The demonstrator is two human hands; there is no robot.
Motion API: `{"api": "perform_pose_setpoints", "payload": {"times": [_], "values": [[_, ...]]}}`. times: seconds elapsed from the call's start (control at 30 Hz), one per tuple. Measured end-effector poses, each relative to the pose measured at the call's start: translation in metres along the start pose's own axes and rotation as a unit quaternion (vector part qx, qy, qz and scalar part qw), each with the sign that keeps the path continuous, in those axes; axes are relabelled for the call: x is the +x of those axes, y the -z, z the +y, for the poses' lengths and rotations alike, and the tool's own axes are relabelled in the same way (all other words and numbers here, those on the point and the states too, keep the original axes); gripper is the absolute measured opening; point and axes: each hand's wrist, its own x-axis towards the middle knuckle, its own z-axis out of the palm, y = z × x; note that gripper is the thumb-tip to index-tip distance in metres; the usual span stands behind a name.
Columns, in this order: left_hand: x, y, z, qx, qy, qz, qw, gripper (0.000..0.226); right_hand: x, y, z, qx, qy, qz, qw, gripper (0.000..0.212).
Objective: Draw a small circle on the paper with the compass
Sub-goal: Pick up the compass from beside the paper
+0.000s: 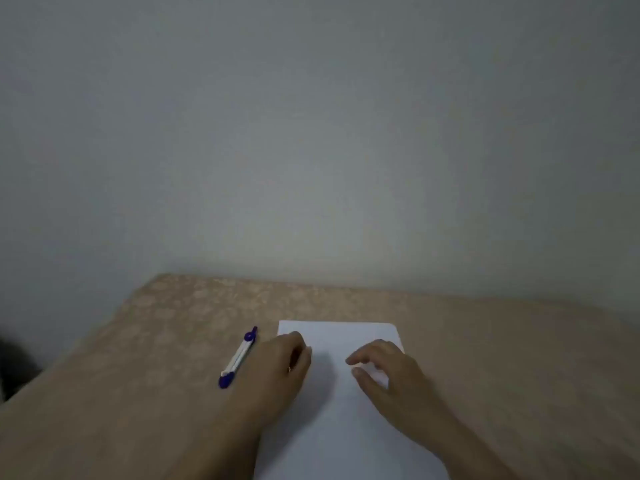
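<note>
A white sheet of paper lies on the tan table, running from mid-table to the near edge of the view. A blue and white compass, folded closed, lies on the table just left of the sheet. My left hand rests on the sheet's left edge, fingers curled loosely, right beside the compass but not holding it. My right hand hovers over the sheet's right part with fingers bent and apart, holding nothing.
The tan patterned table stands against a plain grey-white wall. Its left edge runs diagonally toward the near left, where a dark shape shows beyond it.
</note>
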Motion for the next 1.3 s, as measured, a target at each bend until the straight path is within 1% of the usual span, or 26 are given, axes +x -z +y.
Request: {"api": "perform_pose_setpoints", "payload": {"times": [0.07,0.17,0.2,0.27,0.33,0.4,0.47,0.53,0.73,0.8,0.87,0.93,1.0,1.07,1.1,1.17,1.2,1.23,1.3], "values": [[-0.002,0.005,-0.01,0.05,-0.005,0.047,0.998,0.024,-0.001,-0.008,0.004,-0.048,0.029,0.004,0.998,0.014],[-0.003,0.016,-0.025,0.107,-0.001,0.063,0.992,0.015,-0.008,-0.018,0.008,-0.114,0.072,-0.028,0.99,0.016],[-0.001,0.019,-0.028,0.123,0.007,0.069,0.99,0.012,-0.008,-0.02,0.009,-0.131,0.089,-0.027,0.987,0.017],[0.001,0.026,-0.034,0.148,0.037,0.085,0.985,0.009,-0.009,-0.02,0.008,-0.145,0.098,-0.024,0.984,0.016],[0.003,0.031,-0.044,0.176,0.066,0.089,0.978,0.016,-0.008,-0.02,0.011,-0.146,0.105,-0.017,0.984,0.014],[0.003,0.035,-0.055,0.203,0.096,0.063,0.972,0.027,-0.008,-0.021,0.011,-0.144,0.104,-0.02,0.984,0.013],[0.004,0.038,-0.062,0.202,0.123,0.03,0.971,0.029,-0.008,-0.022,0.012,-0.141,0.106,-0.016,0.984,0.015],[0.005,0.038,-0.065,0.184,0.136,0.013,0.973,0.024,-0.008,-0.022,0.013,-0.136,0.103,-0.018,0.985,0.018],[0.006,0.034,-0.065,0.16,0.154,0.021,0.975,0.015,-0.008,-0.024,0.014,-0.138,0.094,-0.024,0.986,0.017],[0.005,0.032,-0.06,0.156,0.147,0.04,0.976,0.015,-0.008,-0.022,0.012,-0.139,0.089,-0.027,0.986,0.015],[0.004,0.03,-0.051,0.124,0.114,0.076,0.983,0.014,-0.008,-0.021,0.009,-0.141,0.089,-0.025,0.986,0.016],[0.003,0.026,-0.04,0.076,0.043,0.093,0.992,0.012,-0.008,-0.019,0.005,-0.125,0.081,-0.012,0.989,0.018],[-0.002,0.019,-0.025,0.04,-0.039,0.079,0.995,0.011,-0.009,-0.017,0.0,-0.072,0.063,0.024,0.995,0.021],[-0.007,0.012,-0.01,0.039,-0.126,0.062,0.989,0.013,-0.008,-0.014,-0.006,0.034,0.002,0.064,0.997,0.019],[-0.009,0.008,-0.004,0.043,-0.164,0.06,0.984,0.013,-0.006,-0.011,-0.009,0.122,-0.045,0.065,0.989,0.018],[-0.013,0.002,0.004,0.037,-0.21,0.056,0.975,0.013,-0.004,-0.006,-0.015,0.303,-0.122,0.044,0.944,0.022],[-0.014,0.0,0.006,0.032,-0.223,0.053,0.973,0.012,-0.004,-0.004,-0.015,0.35,-0.142,0.038,0.925,0.025],[-0.016,-0.002,0.007,0.032,-0.235,0.051,0.97,0.012,-0.004,-0.003,-0.015,0.373,-0.153,0.035,0.915,0.028],[-0.018,-0.004,0.008,0.048,-0.261,0.053,0.963,0.014,-0.004,-0.001,-0.015,0.383,-0.158,0.033,0.91,0.025]]}}
